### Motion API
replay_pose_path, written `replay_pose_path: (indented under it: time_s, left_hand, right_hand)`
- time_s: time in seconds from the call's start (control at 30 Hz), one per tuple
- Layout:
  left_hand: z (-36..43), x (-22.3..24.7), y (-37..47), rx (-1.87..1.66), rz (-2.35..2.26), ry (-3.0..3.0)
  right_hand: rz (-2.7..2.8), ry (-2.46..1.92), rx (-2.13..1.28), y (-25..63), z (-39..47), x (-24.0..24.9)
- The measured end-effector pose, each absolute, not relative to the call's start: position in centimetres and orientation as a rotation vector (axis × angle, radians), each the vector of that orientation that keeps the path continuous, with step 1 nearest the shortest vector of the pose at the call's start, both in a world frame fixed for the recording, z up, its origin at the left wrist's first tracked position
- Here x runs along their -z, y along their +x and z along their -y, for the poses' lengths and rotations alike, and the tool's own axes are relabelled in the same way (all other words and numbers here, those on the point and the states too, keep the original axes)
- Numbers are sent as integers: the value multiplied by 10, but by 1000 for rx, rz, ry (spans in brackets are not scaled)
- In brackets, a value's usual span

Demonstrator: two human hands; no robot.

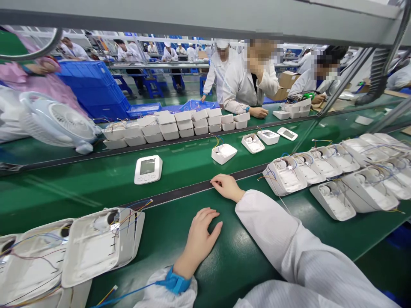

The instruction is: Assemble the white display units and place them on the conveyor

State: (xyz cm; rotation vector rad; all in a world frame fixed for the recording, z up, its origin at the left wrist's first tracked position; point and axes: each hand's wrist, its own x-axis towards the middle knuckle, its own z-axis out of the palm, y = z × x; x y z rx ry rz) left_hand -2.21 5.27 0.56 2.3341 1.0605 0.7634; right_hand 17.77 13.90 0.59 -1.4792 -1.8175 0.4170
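Both hands rest empty at lower centre: left hand [201, 233] flat, fingers loosely spread on the green bench [224, 256]; right hand [226, 187] curled at the conveyor edge [180, 193]; the nearest white casing [284, 175] sits right of centre, its loose wires likely to snag a sleeve.

Both hands lie empty on the green workbench [244, 256]. The left hand [199, 237] rests palm down, fingers spread, a blue wrist strap [173, 282] around its wrist. The right hand [226, 186] sits curled at the dark edge of the conveyor belt [96, 179]. On the belt, a white monitor unit [148, 169] lies face up. Open white housings with coloured wires [96, 246] lie to the left, and more housings [334, 171] lie in rows to the right. White-coated workers [247, 81] stand across the belt.
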Motion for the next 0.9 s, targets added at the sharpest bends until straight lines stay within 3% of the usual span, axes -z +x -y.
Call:
replay_pose_path:
  time_s: [0.9]
  left_hand:
    - [-49, -10, -21, -797, -1056, 2296]
  right_hand:
    - [1796, -1474, -426, 177, -140, -2]
